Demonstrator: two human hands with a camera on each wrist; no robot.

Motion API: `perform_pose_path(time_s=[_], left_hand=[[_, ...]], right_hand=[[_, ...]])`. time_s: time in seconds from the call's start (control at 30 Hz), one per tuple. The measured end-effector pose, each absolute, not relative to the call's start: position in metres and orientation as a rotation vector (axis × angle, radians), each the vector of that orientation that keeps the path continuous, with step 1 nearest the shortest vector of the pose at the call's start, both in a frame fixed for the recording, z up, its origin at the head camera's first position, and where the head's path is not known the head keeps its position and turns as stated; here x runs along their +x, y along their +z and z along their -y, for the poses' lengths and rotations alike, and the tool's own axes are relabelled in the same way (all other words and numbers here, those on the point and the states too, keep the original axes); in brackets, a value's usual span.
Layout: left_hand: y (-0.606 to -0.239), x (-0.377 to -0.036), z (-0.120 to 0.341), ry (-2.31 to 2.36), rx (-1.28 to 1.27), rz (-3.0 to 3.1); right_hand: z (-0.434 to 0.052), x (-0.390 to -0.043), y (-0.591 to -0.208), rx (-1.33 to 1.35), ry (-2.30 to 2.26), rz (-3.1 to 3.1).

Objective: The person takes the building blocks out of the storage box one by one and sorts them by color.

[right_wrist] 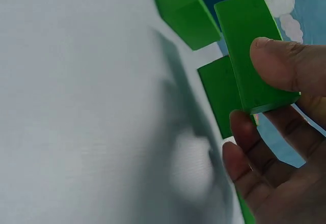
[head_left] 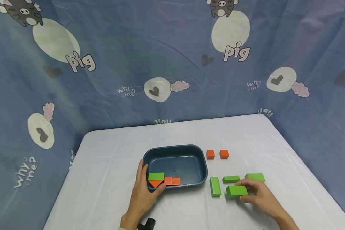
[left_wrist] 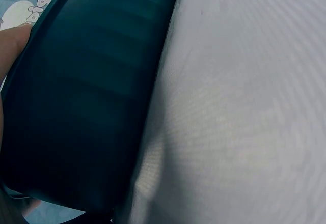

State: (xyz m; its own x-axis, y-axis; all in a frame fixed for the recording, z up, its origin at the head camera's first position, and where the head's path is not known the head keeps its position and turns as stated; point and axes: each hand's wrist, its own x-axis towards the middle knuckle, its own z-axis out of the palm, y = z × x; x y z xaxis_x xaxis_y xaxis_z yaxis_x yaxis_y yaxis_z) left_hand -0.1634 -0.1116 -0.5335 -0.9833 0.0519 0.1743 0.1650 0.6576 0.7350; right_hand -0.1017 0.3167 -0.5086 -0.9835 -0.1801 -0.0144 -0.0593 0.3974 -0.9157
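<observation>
Steadying the blue tub [head_left: 175, 150] at its seven o'clock corner, left hand [head_left: 143, 191] clasped over the rim; right hand [head_left: 258, 195] pinching a green block [head_left: 236, 190] at four o'clock, lifted off the counter [head_left: 103, 179].

Landmark is the bin [head_left: 176, 152], mid-worktop [head_left: 109, 153]. Inside it, against the near wall, you've got four blocks [head_left: 164, 180] in a row, two stacked at the left end. Your left hand [head_left: 145, 191] sits on the bin's near-left corner. Right of the bin, far side: two cubes [head_left: 217, 154] side by side. Right of the bin, near side: four bricks [head_left: 235, 184], and your right hand [head_left: 258, 195] pinches the nearest brick [head_left: 237, 190], with another directly behind it.
</observation>
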Motion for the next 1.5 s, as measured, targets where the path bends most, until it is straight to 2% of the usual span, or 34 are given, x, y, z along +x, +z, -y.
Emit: perform_pose_path(time_s=[0.57, 1.03, 1.3, 1.5], left_hand=[[-0.537, -0.162, 0.113, -1.262, -0.164, 2.739], [-0.537, -0.165, 0.114, -1.249, -0.179, 2.718], [-0.537, -0.165, 0.114, -1.270, -0.174, 2.733], [-0.537, -0.165, 0.115, -1.283, -0.185, 2.716]], right_hand=[[-0.312, -0.095, -0.517, 0.016, -1.404, -2.651], [-0.310, -0.098, -0.523, -0.008, -1.422, -2.665], [-0.305, -0.096, -0.515, 0.128, -1.381, -2.656], [-0.310, -0.094, -0.504, 0.129, -1.488, -2.758]])
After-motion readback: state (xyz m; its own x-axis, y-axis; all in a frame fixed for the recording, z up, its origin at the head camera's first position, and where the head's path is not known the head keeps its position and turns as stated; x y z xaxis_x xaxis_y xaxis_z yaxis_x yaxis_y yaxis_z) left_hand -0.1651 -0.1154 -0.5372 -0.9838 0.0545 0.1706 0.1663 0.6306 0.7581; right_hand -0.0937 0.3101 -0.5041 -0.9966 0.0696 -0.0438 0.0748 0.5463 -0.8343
